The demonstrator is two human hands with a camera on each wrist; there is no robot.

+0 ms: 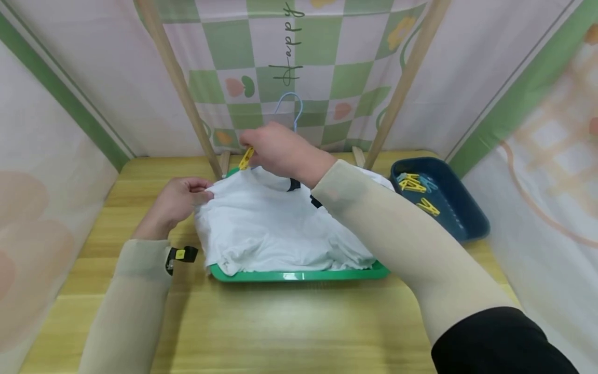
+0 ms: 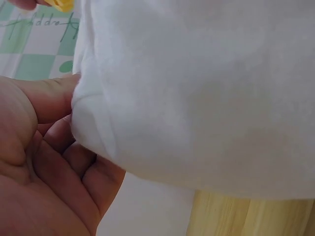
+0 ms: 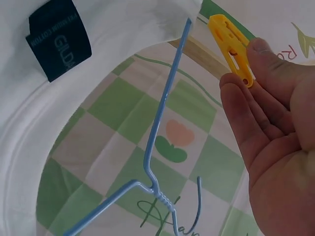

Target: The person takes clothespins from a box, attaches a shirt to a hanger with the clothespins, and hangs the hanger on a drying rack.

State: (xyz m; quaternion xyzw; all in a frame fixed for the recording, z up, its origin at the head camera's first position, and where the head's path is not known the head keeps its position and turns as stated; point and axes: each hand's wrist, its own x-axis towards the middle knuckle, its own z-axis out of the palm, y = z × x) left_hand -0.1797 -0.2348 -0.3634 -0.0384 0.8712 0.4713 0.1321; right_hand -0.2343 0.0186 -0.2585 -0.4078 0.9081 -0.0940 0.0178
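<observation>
A white T-shirt [image 1: 275,228] with a black neck label [image 3: 61,39] lies bunched over a green tray [image 1: 299,277]. My left hand [image 1: 177,202] pinches the shirt's left edge between thumb and fingers. Above the shirt's upper left, my right hand [image 1: 287,153] holds a yellow clothespin [image 3: 229,46] between thumb and fingers. In the right wrist view, a blue wire hanger [image 3: 161,108] runs under the shirt's fabric near the neckline. The clothespin's tip is close to the shirt there; a small gap shows between them. Fabric hides the rest of the hanger.
A dark blue basin [image 1: 467,213] with several yellow and blue clothespins [image 1: 413,183] stands to the right on the wooden table [image 1: 289,332]. Two wooden posts [image 1: 179,78] rise behind the tray, before a green checked cloth [image 1: 317,47]. Curtains flank both sides.
</observation>
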